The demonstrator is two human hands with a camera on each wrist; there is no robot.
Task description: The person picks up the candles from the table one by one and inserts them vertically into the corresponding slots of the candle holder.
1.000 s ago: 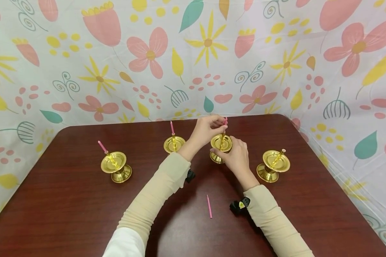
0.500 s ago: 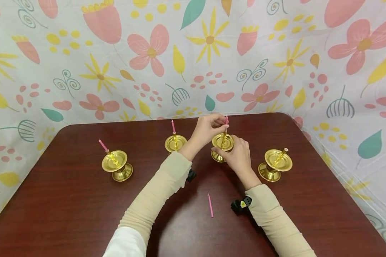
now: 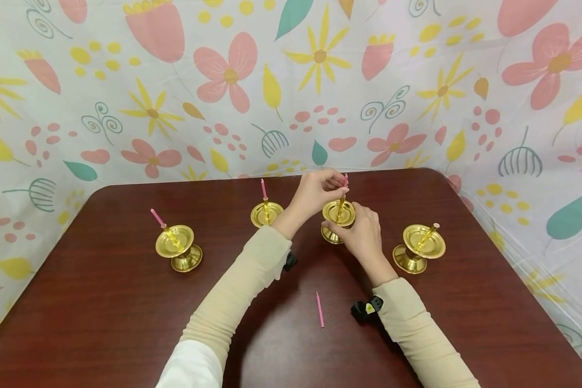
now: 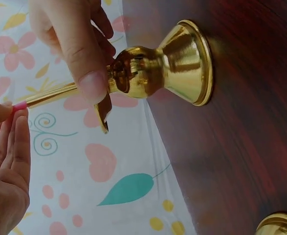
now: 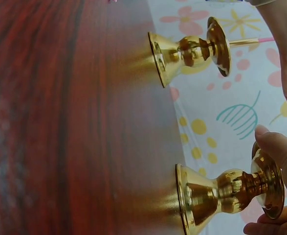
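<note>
With thumb and fingertips, my left hand (image 3: 315,193) pinches a short pink candle (image 3: 346,180) at the top of the upright stem of a brass candle holder (image 3: 332,235). In the left wrist view the candle's pink end (image 4: 20,105) meets the stem's tip; how deep it sits I cannot tell. My right hand (image 3: 362,233) grips the dish of the same holder, its thumb in front in the head view. The holder's base (image 4: 185,63) stands on the table. Nearer the front lies a loose pink candle (image 3: 320,310).
Two brass holders on the left, the far-left one (image 3: 186,258) and the middle-left one (image 3: 259,215), carry pink candles. At the right, another holder (image 3: 411,260) has a bare stem. A flower-patterned cloth (image 3: 174,124) hangs behind the dark wooden table (image 3: 102,323).
The head view has shifted slightly, so the scene sits a little further right and higher. Both hands keep the same hold on the candle and holder.
</note>
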